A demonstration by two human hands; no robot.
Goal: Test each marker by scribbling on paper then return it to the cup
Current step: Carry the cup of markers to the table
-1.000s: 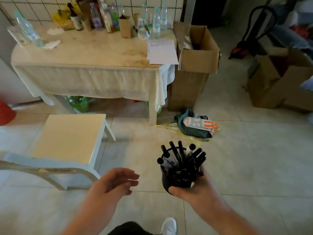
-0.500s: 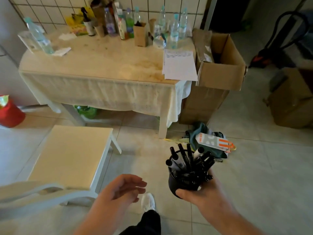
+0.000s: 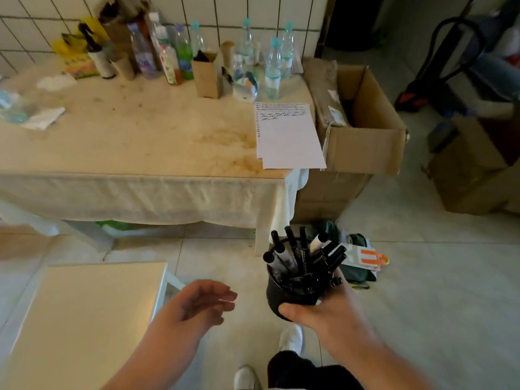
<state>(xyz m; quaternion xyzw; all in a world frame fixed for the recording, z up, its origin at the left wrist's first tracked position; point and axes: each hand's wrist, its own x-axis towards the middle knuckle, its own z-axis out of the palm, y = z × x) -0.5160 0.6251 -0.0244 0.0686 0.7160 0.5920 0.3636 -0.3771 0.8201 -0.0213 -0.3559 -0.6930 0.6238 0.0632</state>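
So the right hand (image 3: 323,313) has its fingers wrapped round a black cup (image 3: 284,296), thumb across the near side, and the cup is held up in the air above the tiled floor (image 3: 422,277), not resting on anything. It's stuffed with black markers (image 3: 304,257) fanning out the top, a couple with pale barrels.

The left hand (image 3: 197,308) sits just left of the cup, not touching it, fingers loosely curled and a bit apart, holding nothing.

Past the cup is the worktop (image 3: 140,142) with a cream cloth hanging over its front edge. On the corner of it nearest the cup lies a stack of paper (image 3: 289,139), top sheet already carrying rows of black squiggles along its far end. Further back from the cup, along the tiled wall, a bunch of plastic bottles (image 3: 273,68). An open cardboard box (image 3: 365,136) stands beyond the cup, touching the worktop's right end. Left of the cup, a pale chair seat (image 3: 84,311). Below it, white shoes (image 3: 291,339).
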